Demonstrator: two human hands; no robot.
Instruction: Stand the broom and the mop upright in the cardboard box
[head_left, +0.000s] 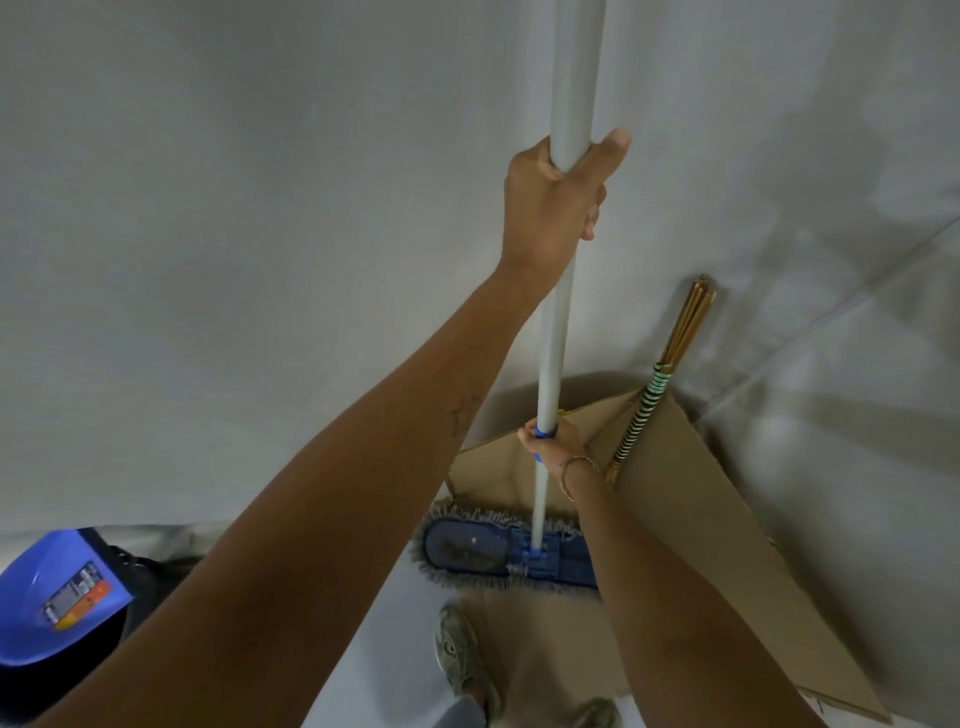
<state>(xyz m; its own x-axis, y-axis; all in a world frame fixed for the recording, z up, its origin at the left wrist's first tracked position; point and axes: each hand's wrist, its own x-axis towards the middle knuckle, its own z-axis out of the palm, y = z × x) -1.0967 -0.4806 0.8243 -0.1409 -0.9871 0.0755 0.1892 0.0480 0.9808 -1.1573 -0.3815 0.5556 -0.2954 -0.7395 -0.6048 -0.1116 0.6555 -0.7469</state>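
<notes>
While both hands are clenched on the pale grey pole of the mop (553, 332), the tool stands close to vertical in front of a plain light wall (260, 208). High on the pole, the left hand (550, 200) wraps the shaft with its grip closed tight, thumb lying up along the right side. Lower down, the right hand (553, 441) grasps the pole at a blue collar, a thin bracelet showing on that wrist.

At the bottom, the flat blue mop head (488, 551), fringed with grey strands, lies crosswise at the near rim of the cardboard box (701, 509). It seems to sit over or just inside the opening, though the steep downward view does not settle whether it rests on the box floor or hangs above it. One long brown flap of the box slopes toward the lower right.

Beside the pole, the broom (654, 395) already stands in the box, leaning against the wall, its green-and-white striped binding below a bundle of thin tan sticks that points upward.

On the pale floor (395, 649), a worn shoe (460, 649) sits just in front of the box, with a second shoe partly visible at the lower edge. Far to the left, a blue plastic dustpan (57, 597) with a label lies against something dark.
</notes>
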